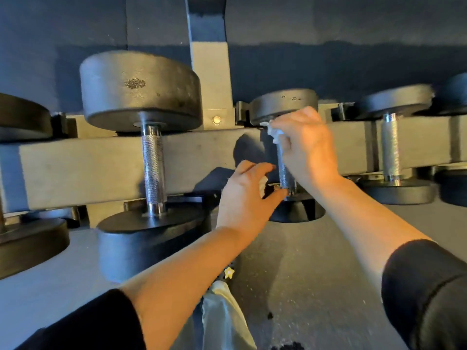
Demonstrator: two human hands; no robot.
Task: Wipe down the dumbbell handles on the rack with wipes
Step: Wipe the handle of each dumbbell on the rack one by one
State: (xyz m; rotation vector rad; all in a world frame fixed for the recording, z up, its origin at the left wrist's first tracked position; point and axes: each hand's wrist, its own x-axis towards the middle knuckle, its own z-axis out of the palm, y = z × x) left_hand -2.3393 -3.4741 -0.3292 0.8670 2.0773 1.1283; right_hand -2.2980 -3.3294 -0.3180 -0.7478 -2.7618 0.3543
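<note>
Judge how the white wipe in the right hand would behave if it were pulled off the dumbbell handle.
Probably limp: the wipe is bunched and creased under the right hand at the top of the knurled handle. It looks thin, so likely very light. The knurling may snag it, so it would likely drag rather than slide.

Dumbbell handles (154, 160): knurled, shiny metal. Dumbbell heads (140, 90): matt, dark, scuffed. Rack beam (88, 170): matt painted metal. Wipe (275, 133): white, crumpled.

right hand (307, 147) hides upper handle (284, 170); left dumbbell (22, 173) cut off by frame edge
</note>
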